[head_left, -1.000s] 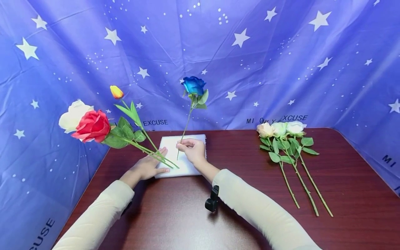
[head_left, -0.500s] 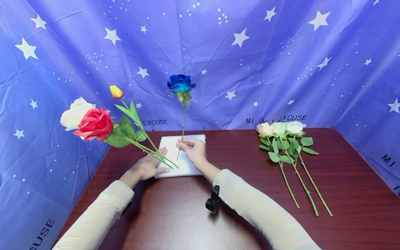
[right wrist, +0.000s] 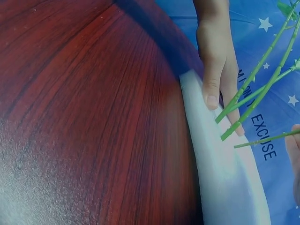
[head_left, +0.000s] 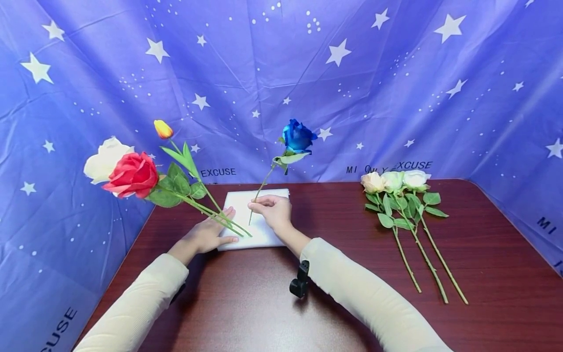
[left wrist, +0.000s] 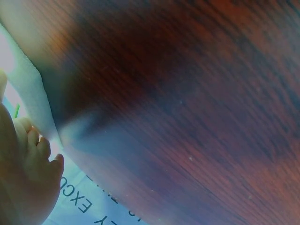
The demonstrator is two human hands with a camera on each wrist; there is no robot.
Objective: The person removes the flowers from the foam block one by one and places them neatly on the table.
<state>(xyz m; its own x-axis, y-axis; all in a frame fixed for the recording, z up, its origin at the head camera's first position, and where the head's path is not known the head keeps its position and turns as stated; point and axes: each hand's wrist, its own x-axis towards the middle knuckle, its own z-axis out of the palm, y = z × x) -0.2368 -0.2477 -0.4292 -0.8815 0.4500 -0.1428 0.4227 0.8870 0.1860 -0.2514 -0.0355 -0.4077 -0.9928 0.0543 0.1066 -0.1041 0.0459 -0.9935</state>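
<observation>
My right hand (head_left: 273, 211) pinches the stem of a blue artificial rose (head_left: 299, 136) between thumb and fingers. The rose leans to the right, its stem's lower end at the surface of a white foam block (head_left: 239, 199). With fingers spread, my left hand (head_left: 204, 235) rests on the block's left side. Stems of a red rose (head_left: 132, 175), a white rose (head_left: 107, 159) and a yellow-orange tulip (head_left: 163, 129) stand in the foam, tilted left over the left hand. In the right wrist view, the blue rose's thin stem (right wrist: 262, 140) meets the foam beside the thicker green stems.
Three pale roses (head_left: 393, 182) lie side by side on the right of the dark red wooden table (head_left: 343, 215), their stems toward me. A blue star-patterned cloth (head_left: 246, 63) hangs behind and around the table. A black device (head_left: 299, 281) hangs at the right cuff.
The blue rose's head swung left, turned, then swung right and lower, now leaning further right than at first. The red and white roses shifted slightly. Both hands stay in place.
</observation>
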